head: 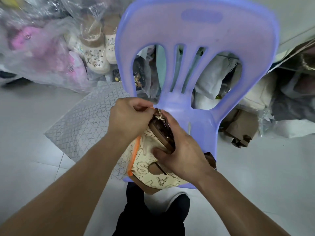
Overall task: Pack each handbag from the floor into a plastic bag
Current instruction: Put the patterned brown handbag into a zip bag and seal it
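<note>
Head view: handbag [153, 160], cream with brown trim, rests on purple chair [196, 65] seat. Left hand [129, 120] pinches orange-edged plastic bag [134, 155] rim; right hand [180, 155] grasps handbag's brown end.

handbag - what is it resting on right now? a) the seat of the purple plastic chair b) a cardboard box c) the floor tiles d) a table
a: the handbag, held by both hands, sits on the seat of the purple chair, not on the floor.
</note>
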`<action>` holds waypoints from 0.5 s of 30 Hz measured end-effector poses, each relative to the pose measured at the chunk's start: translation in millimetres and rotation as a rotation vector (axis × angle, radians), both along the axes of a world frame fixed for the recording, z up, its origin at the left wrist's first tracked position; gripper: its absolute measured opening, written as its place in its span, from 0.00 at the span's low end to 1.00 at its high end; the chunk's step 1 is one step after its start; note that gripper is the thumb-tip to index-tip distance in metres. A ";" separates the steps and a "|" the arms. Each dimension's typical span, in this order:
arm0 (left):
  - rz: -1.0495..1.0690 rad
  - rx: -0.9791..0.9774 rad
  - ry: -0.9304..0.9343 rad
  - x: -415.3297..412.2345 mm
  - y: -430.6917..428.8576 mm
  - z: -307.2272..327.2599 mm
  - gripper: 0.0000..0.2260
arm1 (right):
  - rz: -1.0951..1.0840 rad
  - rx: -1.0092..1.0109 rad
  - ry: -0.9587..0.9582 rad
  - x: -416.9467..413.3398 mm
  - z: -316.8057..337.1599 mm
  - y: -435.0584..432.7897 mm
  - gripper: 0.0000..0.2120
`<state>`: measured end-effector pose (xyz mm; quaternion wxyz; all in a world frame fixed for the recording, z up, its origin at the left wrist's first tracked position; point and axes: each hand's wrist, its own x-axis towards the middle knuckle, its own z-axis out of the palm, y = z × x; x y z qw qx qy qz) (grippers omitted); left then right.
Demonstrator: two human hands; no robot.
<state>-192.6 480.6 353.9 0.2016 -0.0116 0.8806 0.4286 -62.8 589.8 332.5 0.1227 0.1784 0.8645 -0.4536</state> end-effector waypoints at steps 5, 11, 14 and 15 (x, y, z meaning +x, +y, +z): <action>0.003 -0.082 -0.051 -9.7 3.7 -2.8 0.04 | -0.018 -0.132 0.074 1.6 -0.9 0.0 0.40; -0.138 -0.304 0.156 -14.9 -3.3 2.6 0.04 | -0.018 -0.175 0.032 2.1 -3.2 -3.5 0.39; -0.195 -0.368 0.227 -14.5 -3.4 6.7 0.04 | 0.005 -0.108 0.071 6.1 -4.3 -10.0 0.41; -0.214 -0.387 0.244 -13.3 -1.8 7.8 0.03 | 0.015 -0.086 0.074 7.7 -4.1 -12.3 0.40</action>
